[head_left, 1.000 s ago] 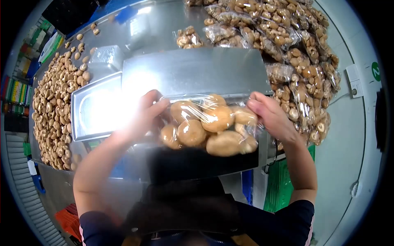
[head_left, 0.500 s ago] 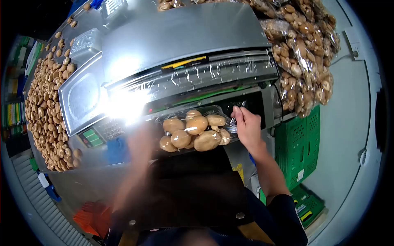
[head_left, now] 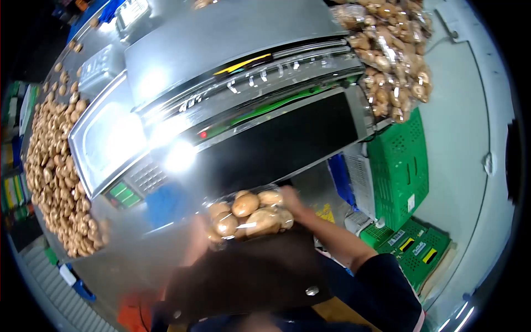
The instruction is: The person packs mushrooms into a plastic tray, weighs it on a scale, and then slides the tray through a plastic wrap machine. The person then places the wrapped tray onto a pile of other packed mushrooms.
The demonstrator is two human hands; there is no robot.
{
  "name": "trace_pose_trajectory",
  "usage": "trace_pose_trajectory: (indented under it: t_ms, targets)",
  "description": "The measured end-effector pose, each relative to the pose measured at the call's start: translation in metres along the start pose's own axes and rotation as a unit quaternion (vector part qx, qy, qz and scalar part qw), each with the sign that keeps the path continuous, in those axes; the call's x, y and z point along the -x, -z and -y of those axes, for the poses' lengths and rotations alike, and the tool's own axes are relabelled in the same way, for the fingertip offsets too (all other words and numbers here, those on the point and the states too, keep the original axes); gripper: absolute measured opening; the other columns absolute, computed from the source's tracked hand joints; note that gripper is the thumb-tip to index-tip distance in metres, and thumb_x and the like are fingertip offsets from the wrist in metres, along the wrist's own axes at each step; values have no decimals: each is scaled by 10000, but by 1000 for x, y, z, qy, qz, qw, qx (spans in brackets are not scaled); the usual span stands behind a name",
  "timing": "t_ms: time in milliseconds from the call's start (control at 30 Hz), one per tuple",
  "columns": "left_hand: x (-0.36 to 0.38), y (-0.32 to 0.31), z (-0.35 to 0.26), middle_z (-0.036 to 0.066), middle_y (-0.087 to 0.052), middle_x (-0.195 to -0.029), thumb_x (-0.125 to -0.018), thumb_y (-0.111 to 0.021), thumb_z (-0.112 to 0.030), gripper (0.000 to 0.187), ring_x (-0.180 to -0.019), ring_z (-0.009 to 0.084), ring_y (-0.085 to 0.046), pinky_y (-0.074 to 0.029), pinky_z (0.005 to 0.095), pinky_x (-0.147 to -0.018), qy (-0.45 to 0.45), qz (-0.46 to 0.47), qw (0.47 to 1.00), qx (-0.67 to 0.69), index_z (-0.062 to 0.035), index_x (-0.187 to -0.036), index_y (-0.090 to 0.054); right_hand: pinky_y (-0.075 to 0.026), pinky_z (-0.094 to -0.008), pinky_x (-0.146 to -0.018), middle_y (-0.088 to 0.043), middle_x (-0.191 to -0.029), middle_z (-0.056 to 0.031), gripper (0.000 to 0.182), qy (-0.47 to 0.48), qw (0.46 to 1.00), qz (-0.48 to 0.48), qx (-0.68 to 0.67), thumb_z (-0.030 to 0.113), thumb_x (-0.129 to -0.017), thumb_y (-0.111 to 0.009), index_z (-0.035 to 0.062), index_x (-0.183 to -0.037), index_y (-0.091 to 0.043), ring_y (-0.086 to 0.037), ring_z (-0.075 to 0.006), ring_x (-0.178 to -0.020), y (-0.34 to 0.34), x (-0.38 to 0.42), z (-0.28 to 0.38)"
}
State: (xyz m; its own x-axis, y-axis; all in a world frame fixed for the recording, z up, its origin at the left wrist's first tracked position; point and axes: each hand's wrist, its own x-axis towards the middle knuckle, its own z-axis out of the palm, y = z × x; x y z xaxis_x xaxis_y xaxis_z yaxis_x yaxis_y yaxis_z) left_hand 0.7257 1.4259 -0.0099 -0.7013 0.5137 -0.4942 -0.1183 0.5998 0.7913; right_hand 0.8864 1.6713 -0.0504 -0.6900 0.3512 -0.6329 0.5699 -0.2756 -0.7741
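A clear film-wrapped pack of brown mushrooms [head_left: 249, 213] is held in front of my dark apron, off the front edge of the wrapping machine. My right hand [head_left: 294, 203] is closed on its right end, with some fingers hidden behind the pack. At the pack's left end is my left hand [head_left: 199, 235], smeared by motion; its fingers cannot be made out. Beyond the pack lies the machine's black plate [head_left: 276, 144], and behind that the roller with clear film [head_left: 260, 77].
Loose mushrooms [head_left: 55, 182] are heaped on the left of the steel table. A metal weighing tray [head_left: 102, 133] with a keypad [head_left: 148, 178] stands beside the machine. Wrapped mushroom packs [head_left: 392, 55] are piled at the back right, above green crates [head_left: 401, 171]. A blue cloth-like item [head_left: 163, 205] lies near my left hand.
The pack has come off the black plate towards my body. My right hand has moved left and down with it, and my left hand has moved down to the pack's left end.
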Motion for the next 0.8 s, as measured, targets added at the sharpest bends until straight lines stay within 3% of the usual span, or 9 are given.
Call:
trace_pose_trajectory:
  t_ms: [33,67,300,367,433,567,667,700,800]
  targets:
    - [1,-5,-37,51,-621,-681,-821,-669,-252,260,-619,113,-528,-432,334,-541,-22,39,996,71,5,-789,-639,-509,-349,-688,-653,-797,-103,212,-1,995,16,-103,195,-853,-565,31,-928,-677,-636,-217,-745,-24,1,13]
    - [1,0,-70,58,-605,-701,-843,-646,-279,275,-625,118,-523,-422,316,-545,-95,64,988,104,-6,-829,-620,-502,-314,-718,-656,-867,-44,205,226,946,211,101,181,-848,-604,39,-989,-650,-616,-153,-809,-32,14,102]
    - [10,15,-130,179,-503,-1017,-848,-603,-529,573,-640,126,-463,-334,243,-477,-337,10,888,314,-69,-1159,-462,-439,-337,-674,-625,-816,-83,147,178,856,483,53,125,-817,-637,18,-916,-623,-598,-143,-766,-84,54,177]
    - [3,-1,-135,235,-445,-1204,-790,-625,-607,699,-867,248,-552,-474,308,-611,-361,93,866,333,-72,-1210,-465,-466,-297,-712,-649,-819,-90,147,112,872,456,140,124,-859,-569,15,-932,-635,-640,-177,-817,-65,58,190]
    - [14,-18,-167,285,-486,-1257,-827,-618,-555,692,-1066,368,-591,-536,413,-808,-278,260,795,472,-38,-1258,-458,-460,-271,-782,-647,-942,-71,157,297,896,331,12,122,-898,-544,45,-1001,-634,-614,-150,-928,-48,68,187]
    - [12,-30,-200,276,-505,-1234,-853,-601,-512,652,-1062,366,-592,-524,411,-829,-185,406,786,427,-37,-1270,-443,-485,-241,-687,-619,-1040,-26,184,61,989,104,87,162,-947,-561,42,-1079,-607,-570,-77,-886,17,63,173]
    - [0,-38,-203,270,-520,-1217,-873,-587,-480,622,-1059,364,-593,-515,409,-844,-135,437,798,392,-36,-1280,-432,-440,-340,-938,-522,-1302,-80,525,235,932,197,-193,199,-935,-593,66,-1391,-370,-532,-201,-1137,58,88,168]
    - [-3,-41,-205,267,-524,-1212,-879,-583,-469,612,-1058,363,-593,-512,408,-850,-119,442,802,383,-36,-1283,-428,-366,-338,-1046,-423,-1397,-127,677,243,948,185,-91,210,-917,-592,47,-1461,-224,-440,-210,-1269,53,92,167]
    - [-15,-54,-208,261,-539,-1195,-899,-569,-436,582,-1055,362,-594,-503,406,-866,-72,444,815,366,-35,-1292,-417,-347,-325,-1064,-453,-1358,-103,688,145,977,63,-140,170,-874,-652,43,-1442,-285,-430,-191,-1261,31,105,173]
